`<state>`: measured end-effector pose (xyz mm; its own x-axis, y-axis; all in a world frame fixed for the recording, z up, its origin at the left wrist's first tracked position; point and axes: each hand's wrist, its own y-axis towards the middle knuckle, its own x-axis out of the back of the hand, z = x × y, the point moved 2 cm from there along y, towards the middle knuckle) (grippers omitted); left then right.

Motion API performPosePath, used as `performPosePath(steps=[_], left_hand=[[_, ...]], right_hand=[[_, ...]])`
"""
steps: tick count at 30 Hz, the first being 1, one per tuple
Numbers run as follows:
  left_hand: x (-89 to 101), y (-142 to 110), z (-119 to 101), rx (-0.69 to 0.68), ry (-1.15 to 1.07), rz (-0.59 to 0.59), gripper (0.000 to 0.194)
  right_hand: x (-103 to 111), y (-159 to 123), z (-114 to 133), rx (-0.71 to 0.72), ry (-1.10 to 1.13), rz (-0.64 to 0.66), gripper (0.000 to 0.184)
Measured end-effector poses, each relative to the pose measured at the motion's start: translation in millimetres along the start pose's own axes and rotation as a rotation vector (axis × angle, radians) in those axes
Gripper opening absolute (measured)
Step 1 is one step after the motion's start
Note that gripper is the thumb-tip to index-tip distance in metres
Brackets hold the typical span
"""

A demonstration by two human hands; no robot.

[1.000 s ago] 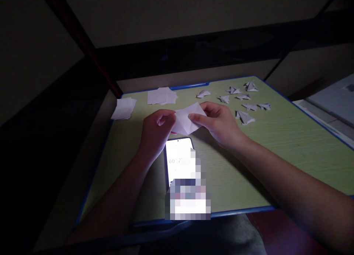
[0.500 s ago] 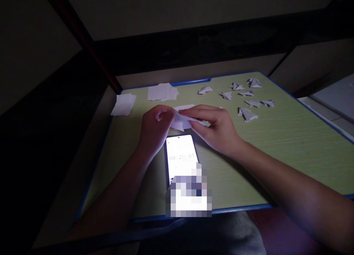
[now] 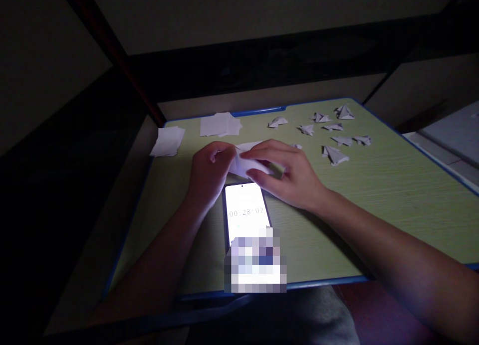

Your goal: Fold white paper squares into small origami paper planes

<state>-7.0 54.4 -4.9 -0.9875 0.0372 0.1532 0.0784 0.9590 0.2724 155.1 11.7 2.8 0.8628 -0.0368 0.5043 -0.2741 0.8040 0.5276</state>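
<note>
Near the middle of the table, a partly folded white sheet of paper [image 3: 243,167] is between my hands, just beyond the phone. My left hand [image 3: 212,168] is closed, pinching the left end of the paper between thumb and curled fingers. On the other side my right hand [image 3: 288,170] has its fingers over the paper's upper part and its thumb at the near edge, bent round it. Parts of the paper are hidden behind the fingers. Directly below lies a phone [image 3: 247,198] with a lit timer screen; its lower part is blurred out.
Two stacks of white paper, one at the left edge [image 3: 167,141] and one at the back [image 3: 219,124], lie on the green table [image 3: 392,200]. Several folded paper figures [image 3: 335,155] are scattered at the back right. A pale surface [image 3: 456,135] stands beyond the right edge.
My right fingertips and thumb have slid left along the paper, closer to my left hand. The raised flap on the right now lies lower. My left hand has hardly moved.
</note>
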Motion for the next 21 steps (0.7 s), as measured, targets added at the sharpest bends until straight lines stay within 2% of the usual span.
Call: performPosePath(steps=[4,7,11,21], left_hand=[[-1.0,-2,-6,-0.088,0.07,0.01,0.008],[-1.6,-3,-9,-0.107,0.07,0.012,0.009],[-2.0,-4,-11,-0.086,0.06,0.008,0.01],[-1.7,-4,-14,-0.082,0.099,0.003,0.01]], right_hand=[[-3,1,-2,-0.153,0.155,-0.092,0.015],[-8,2,-6,-0.276,0.368,-0.114,0.022],[-11,5,-12,-0.383,0.556,-0.072,0.029],[-7,8,-13,-0.523,0.639,-0.052,0.034]])
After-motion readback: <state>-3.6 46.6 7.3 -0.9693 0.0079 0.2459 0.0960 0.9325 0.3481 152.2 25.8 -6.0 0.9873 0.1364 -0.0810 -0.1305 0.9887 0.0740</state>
